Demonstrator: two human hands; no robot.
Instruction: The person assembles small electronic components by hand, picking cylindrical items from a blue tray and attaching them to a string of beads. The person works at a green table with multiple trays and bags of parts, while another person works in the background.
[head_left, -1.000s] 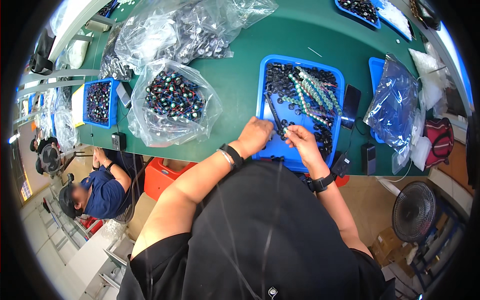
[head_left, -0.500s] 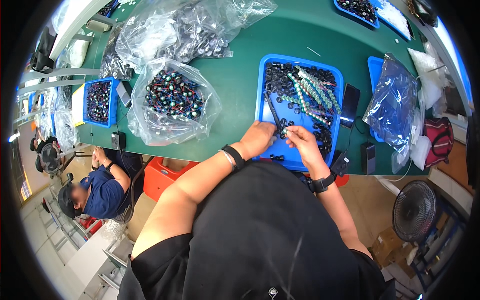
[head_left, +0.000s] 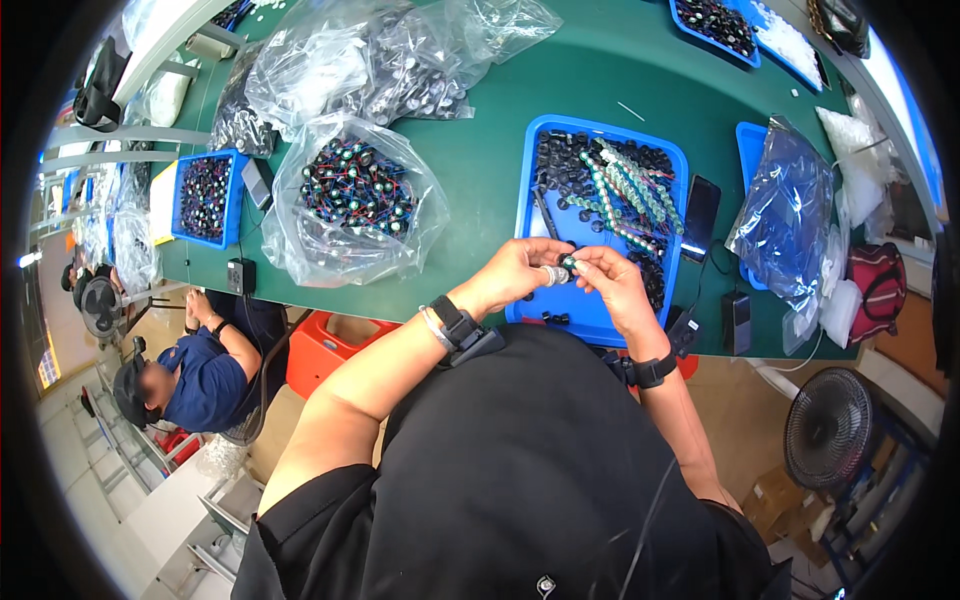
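Observation:
Over the near part of a blue tray [head_left: 600,330], my two hands meet at the fingertips. A small round black part with a pale greenish face [head_left: 567,263] sits between them. My right hand [head_left: 617,285] pinches it from the right. My left hand [head_left: 515,273] closes thumb and fingers on its left side; whether it grips the same part or a second one is hidden. A silvery spot shows at the left fingers, too small to make out. In the tray lie loose black round caps [head_left: 560,160], strips of green-and-white round parts [head_left: 630,185] and a thin black stick [head_left: 543,212].
Left of the tray stands an open clear bag [head_left: 355,195] of wired round parts. Beyond are bulging plastic bags [head_left: 330,70] and a small blue tray [head_left: 205,200]. A phone [head_left: 702,210] and a dark plastic bag [head_left: 785,200] lie right. Another person [head_left: 215,375] sits at left.
My left hand has turned from knuckles-up over the tray to fingertips meeting my right hand. The right hand has drawn slightly nearer with the round part. The view has shifted a little.

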